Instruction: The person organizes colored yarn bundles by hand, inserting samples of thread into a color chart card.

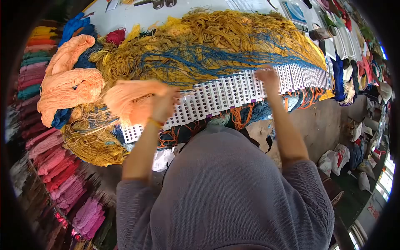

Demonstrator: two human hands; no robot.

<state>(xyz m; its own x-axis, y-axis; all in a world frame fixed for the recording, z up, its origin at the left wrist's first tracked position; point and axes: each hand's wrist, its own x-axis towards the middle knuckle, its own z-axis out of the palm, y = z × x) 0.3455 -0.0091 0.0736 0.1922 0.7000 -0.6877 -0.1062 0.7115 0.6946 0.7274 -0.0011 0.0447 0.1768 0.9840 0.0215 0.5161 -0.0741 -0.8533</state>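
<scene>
My left hand (164, 105) is closed on a bundle of peach yarn (133, 98), slightly blurred, over the left part of a row of white punched cards (223, 95). My right hand (267, 77) is above the same row, farther right; its fingers are curled together, and whatever they may hold is too small to make out. Blue threads (200, 58) run along the upper edge of the cards, across a thick heap of mustard-yellow yarn (233, 29). Orange and dark threads (241, 116) hang below the cards on my side.
A larger peach skein (71, 79) lies at the left, over blue yarn (75, 29). Coloured skeins (58, 166) hang along the left side. Scissors (157, 3) rest on the table (112, 18) behind the heap. Plastic bags (335, 158) sit on the floor at the right.
</scene>
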